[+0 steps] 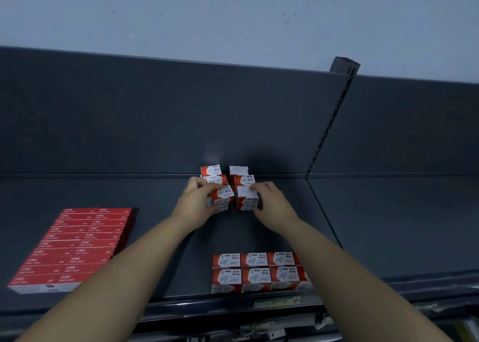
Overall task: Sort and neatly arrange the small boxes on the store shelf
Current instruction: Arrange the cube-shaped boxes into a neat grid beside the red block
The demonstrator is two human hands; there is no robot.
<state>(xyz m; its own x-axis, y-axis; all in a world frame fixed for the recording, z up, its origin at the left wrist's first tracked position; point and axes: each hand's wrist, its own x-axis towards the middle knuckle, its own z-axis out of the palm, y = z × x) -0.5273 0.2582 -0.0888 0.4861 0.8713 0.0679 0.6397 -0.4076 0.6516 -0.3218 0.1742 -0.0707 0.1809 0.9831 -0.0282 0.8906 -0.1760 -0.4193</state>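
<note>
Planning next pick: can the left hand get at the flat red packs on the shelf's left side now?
Probably yes, once freed: the left hand grips a paper clip box near the back of the shelf, but only bare shelf lies between it and the flat red packs.

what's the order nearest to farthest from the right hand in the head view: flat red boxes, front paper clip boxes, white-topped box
1. white-topped box, gripped by the right hand, mid-shelf near the back
2. front paper clip boxes, at the shelf's front edge, between the forearms
3. flat red boxes, far left on the shelf
</note>
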